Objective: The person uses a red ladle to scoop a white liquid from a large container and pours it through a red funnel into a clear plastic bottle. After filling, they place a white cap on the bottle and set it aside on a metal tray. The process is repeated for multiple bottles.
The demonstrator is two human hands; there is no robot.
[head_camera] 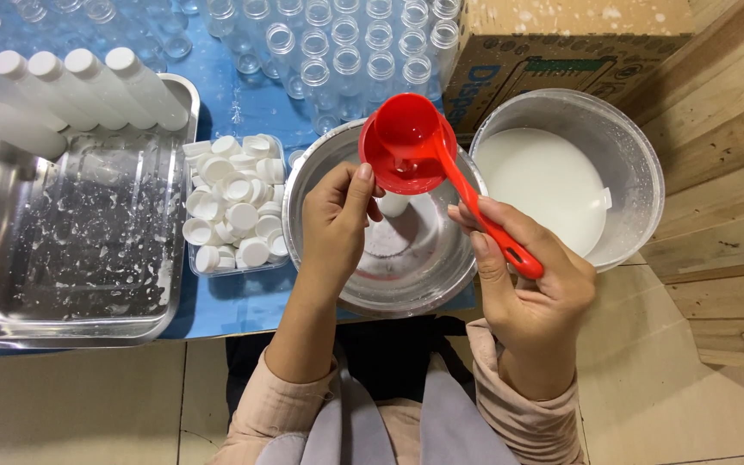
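Note:
My right hand [527, 293] grips the handle of a red ladle [406, 138], whose cup hangs over a steel bowl [441, 275]. My left hand [337, 220] is closed around a small bottle [393, 205] held upright inside the bowl; a red funnel seems to sit on it under the ladle, and the bottle is mostly hidden by my fingers. To the right stands a clear bucket [626, 146] holding white liquid [540, 185].
A clear tub of white caps [234, 207] sits left of the bowl. Further left a steel tray [71, 241] carries several filled white bottles [71, 90]. Empty clear bottles [346, 43] stand at the back, next to a cardboard box [561, 43]. Wooden planks run along the right.

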